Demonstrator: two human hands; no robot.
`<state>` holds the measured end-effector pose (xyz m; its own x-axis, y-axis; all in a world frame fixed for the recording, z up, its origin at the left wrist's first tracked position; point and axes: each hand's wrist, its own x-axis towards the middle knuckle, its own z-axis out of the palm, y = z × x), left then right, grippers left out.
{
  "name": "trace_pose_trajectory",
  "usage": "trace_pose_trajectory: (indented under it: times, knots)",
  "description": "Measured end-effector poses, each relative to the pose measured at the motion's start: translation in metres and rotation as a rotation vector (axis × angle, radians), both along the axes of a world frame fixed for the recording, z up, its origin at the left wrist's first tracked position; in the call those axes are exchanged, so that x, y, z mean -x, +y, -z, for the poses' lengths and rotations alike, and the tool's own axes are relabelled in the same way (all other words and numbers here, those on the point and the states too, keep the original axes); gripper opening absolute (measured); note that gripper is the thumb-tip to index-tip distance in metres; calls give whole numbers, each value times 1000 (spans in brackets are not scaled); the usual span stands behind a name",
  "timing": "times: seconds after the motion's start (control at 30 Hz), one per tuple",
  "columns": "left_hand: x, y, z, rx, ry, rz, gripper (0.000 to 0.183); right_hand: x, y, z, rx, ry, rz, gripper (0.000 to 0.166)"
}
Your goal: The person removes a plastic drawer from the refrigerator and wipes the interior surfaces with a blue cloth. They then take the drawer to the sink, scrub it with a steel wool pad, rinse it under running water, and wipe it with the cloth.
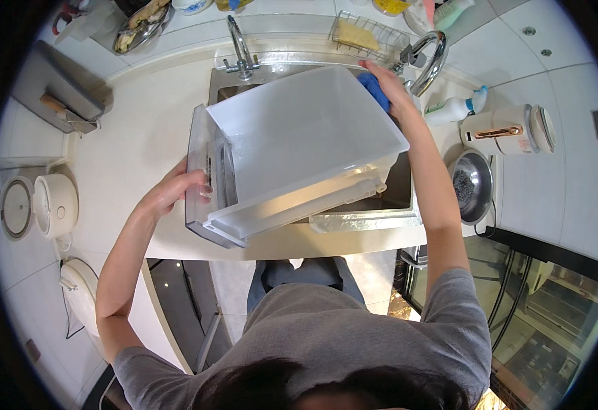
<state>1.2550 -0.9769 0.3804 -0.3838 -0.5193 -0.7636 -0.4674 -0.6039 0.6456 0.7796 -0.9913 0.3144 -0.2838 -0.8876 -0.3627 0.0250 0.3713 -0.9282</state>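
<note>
A white plastic refrigerator drawer (309,128) with a clear grey front panel (199,205) is held tilted over the stainless-steel sink (399,184). My left hand (176,187) grips the front panel at the left, its fingertips showing through the clear plastic. Against the drawer's far right side, my right hand (388,87) holds a blue cloth (374,91). Part of that cloth is hidden behind the drawer and fingers. Most of the sink basin is covered by the drawer.
Behind the sink stand a small faucet (240,56) and a curved faucet (435,61), with a wire rack (340,38) holding a yellow sponge (358,35). At right are a spray bottle (450,110), a white electric kettle (499,130) and a metal bowl (476,169). A rice cooker (58,205) stands left.
</note>
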Motion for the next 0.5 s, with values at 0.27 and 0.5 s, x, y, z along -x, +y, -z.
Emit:
trace_pose_trajectory:
  times: [0.27,0.5]
  knots:
    - [10,18,23,158,94,136,95,-12,128,-85,-302,424,-599,61]
    - [30,31,28,465,131,231,94,-17,188,-64,-163,414,-285,57]
